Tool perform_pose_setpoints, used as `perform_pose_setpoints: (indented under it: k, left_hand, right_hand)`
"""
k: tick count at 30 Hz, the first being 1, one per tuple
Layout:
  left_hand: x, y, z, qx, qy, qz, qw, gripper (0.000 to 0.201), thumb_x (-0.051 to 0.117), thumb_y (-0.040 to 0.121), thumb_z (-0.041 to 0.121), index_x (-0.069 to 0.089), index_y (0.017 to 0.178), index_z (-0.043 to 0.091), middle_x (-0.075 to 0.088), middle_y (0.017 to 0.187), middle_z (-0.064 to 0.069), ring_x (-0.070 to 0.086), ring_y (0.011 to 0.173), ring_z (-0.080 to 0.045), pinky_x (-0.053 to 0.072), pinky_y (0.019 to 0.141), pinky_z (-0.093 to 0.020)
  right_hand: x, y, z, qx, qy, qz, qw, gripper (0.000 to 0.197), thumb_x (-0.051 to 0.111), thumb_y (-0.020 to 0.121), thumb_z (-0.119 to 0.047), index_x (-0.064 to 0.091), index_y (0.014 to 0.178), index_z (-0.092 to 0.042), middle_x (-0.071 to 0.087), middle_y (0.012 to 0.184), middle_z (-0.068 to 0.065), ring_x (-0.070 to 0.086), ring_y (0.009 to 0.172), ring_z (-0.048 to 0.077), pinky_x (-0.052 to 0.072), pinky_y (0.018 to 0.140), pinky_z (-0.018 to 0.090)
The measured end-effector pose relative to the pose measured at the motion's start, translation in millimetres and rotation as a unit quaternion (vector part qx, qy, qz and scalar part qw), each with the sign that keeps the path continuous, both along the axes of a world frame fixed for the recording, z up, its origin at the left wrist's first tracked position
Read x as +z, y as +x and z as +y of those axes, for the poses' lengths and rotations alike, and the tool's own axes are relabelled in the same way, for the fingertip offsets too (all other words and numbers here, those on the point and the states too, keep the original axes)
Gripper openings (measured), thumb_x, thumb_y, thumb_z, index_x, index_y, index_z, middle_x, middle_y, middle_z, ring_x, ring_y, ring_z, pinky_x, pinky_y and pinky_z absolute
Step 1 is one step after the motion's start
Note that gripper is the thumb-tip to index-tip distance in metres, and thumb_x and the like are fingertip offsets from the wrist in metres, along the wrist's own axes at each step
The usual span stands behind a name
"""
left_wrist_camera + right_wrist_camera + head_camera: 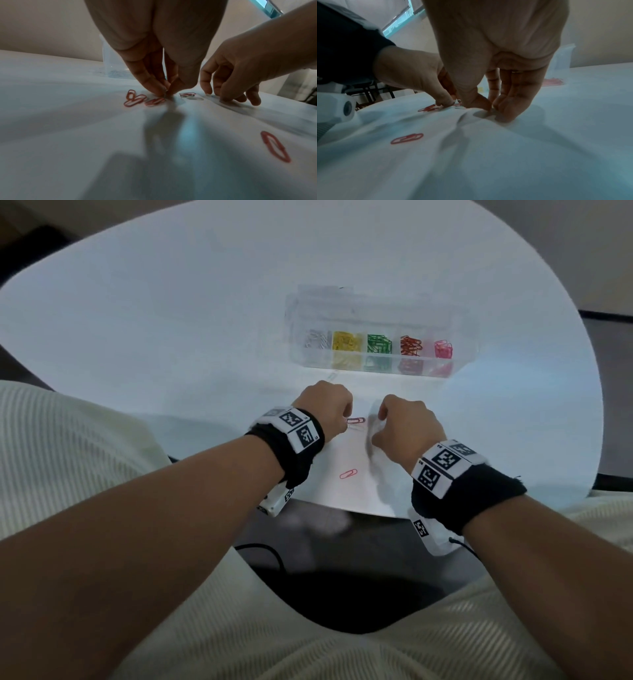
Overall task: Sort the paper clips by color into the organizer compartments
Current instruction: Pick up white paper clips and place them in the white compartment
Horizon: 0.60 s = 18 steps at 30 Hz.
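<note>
Organizer: clear plastic organizer [373, 337] stands on the far side of the white table [171, 320], lid up behind it, five compartments in a row.
Compartments, left to right: silver paper clips [315, 338]; yellow paper clips [347, 340]; green paper clips [378, 343]; red paper clips [410, 345]; pink paper clips [443, 349].
Paper sheet: white sheet [346, 491] lies on the near edge of the table, between the organizer and the person, with the unsorted clips on it.
Loose clips: one red clip [355, 420] lies between the two hands; another red clip [348, 473] lies nearer the person, apart from both hands. The left wrist view shows a small cluster of red clips [137, 99] just beside the left fingertips and a pale clip [195, 97] flat on the sheet between the hands.
Stray clip: a pale clip [331, 376] rests on the table just in front of the organizer's left end.
Left hand: left hand [325, 407] points down at the sheet, thumb and fingers [150, 81] drawn narrow into a pinch at the surface; what they pinch is too small to tell.
Right hand: right hand [404, 422] is also tipped down, fingers [510, 97] close together with tips on the sheet and thumb drawn in beside them; whether a clip sits between them cannot be told.
Wrists: black bands with white marker blocks [296, 428] sit on both wrists.
</note>
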<state>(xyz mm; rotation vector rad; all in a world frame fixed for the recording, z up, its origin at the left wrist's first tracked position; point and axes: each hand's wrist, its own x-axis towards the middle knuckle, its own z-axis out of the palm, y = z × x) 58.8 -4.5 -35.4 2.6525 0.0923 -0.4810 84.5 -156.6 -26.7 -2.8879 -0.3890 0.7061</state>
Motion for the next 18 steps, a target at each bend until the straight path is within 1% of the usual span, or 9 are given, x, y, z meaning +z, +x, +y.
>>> perform_pose_setpoints:
  k: [2,5,7,9,12,14,15,17,18]
  left_hand:
    - [-0.7,0.4,-0.1,0.001,0.001,-0.005,1.000,0.025,0.057,0.082,0.014,0.067,0.105,0.018,0.068,0.109,-0.002,0.060,0.104,-0.024,0.043,0.081,-0.028]
    - [-0.1,2.5,1.4,0.005,-0.008,-0.019,1.000,0.028,0.057,0.084,0.014,0.067,0.109,0.018,0.065,0.109,0.000,0.057,0.106,-0.021,0.036,0.079,-0.024]
    - [4.4,3.9,5.4,0.052,-0.031,-0.027,0.998,0.023,0.056,0.083,0.014,0.071,0.099,0.016,0.060,0.093,0.002,0.055,0.095,-0.017,0.035,0.075,-0.022]
    - [7.3,6.7,12.7,0.128,-0.059,-0.036,0.989,0.016,0.053,0.081,0.012,0.069,0.079,0.013,0.055,0.079,0.002,0.052,0.081,-0.018,0.037,0.070,-0.023]
    - [10.3,11.8,24.0,0.220,-0.095,-0.028,0.970,0.027,0.043,0.080,0.006,0.043,0.054,0.012,0.042,0.057,-0.004,0.039,0.065,-0.024,0.031,0.057,-0.026]
    - [12.5,14.4,28.3,0.253,-0.124,-0.020,0.959,0.026,0.038,0.075,0.007,0.031,0.051,0.014,0.031,0.053,-0.004,0.030,0.061,-0.024,0.024,0.053,-0.028]
    - [12.6,15.1,28.5,0.264,-0.130,-0.016,0.956,0.025,0.037,0.074,0.008,0.029,0.051,0.013,0.031,0.052,-0.004,0.028,0.060,-0.025,0.023,0.051,-0.029]
    - [8.4,15.4,26.0,0.271,-0.136,-0.011,0.953,0.027,0.037,0.081,0.009,0.043,0.054,0.005,0.047,0.057,-0.009,0.042,0.062,-0.032,0.037,0.054,-0.032]
    - [5.2,15.1,24.4,0.266,-0.137,-0.011,0.954,0.028,0.038,0.084,0.011,0.054,0.063,-0.001,0.059,0.067,-0.014,0.053,0.069,-0.036,0.047,0.062,-0.037]
  right_hand:
    - [-0.1,-0.7,-1.9,-0.008,-0.015,0.004,1.000,0.026,0.061,0.082,-0.021,0.052,0.106,-0.014,0.060,0.100,0.011,0.059,0.085,0.032,0.051,0.073,0.034]
    - [-1.5,-0.2,-3.7,-0.037,0.014,0.019,0.999,0.024,0.060,0.080,-0.022,0.055,0.102,-0.013,0.061,0.097,0.009,0.059,0.084,0.030,0.050,0.071,0.033]
    - [-1.8,2.9,-6.5,-0.082,0.061,0.028,0.994,0.020,0.061,0.080,-0.022,0.060,0.099,-0.014,0.060,0.095,0.006,0.060,0.088,0.029,0.052,0.076,0.034]
    - [-2.2,7.6,-10.5,-0.113,0.109,0.028,0.987,0.016,0.061,0.081,-0.022,0.063,0.095,-0.015,0.061,0.090,0.002,0.061,0.091,0.026,0.052,0.080,0.034]
    - [0.0,14.1,-16.8,-0.114,0.147,0.014,0.982,0.010,0.065,0.080,-0.025,0.064,0.085,-0.017,0.061,0.078,-0.005,0.060,0.085,0.021,0.046,0.072,0.028]
    - [3.5,16.3,-19.8,-0.074,0.150,0.054,0.984,0.014,0.074,0.078,-0.026,0.067,0.086,-0.017,0.060,0.077,-0.008,0.059,0.082,0.016,0.045,0.069,0.025]
    - [4.3,17.0,-20.1,-0.047,0.145,0.072,0.986,0.016,0.077,0.076,-0.023,0.069,0.088,-0.016,0.062,0.080,-0.006,0.061,0.084,0.016,0.046,0.070,0.024]
    - [4.0,17.8,-17.9,-0.004,0.127,0.068,0.990,0.014,0.077,0.075,-0.011,0.071,0.087,-0.015,0.067,0.085,-0.001,0.064,0.089,0.019,0.051,0.075,0.027]
    - [3.4,17.7,-15.5,0.014,0.115,0.052,0.992,0.013,0.073,0.077,-0.006,0.071,0.084,-0.017,0.069,0.086,0.001,0.065,0.090,0.021,0.053,0.077,0.029]
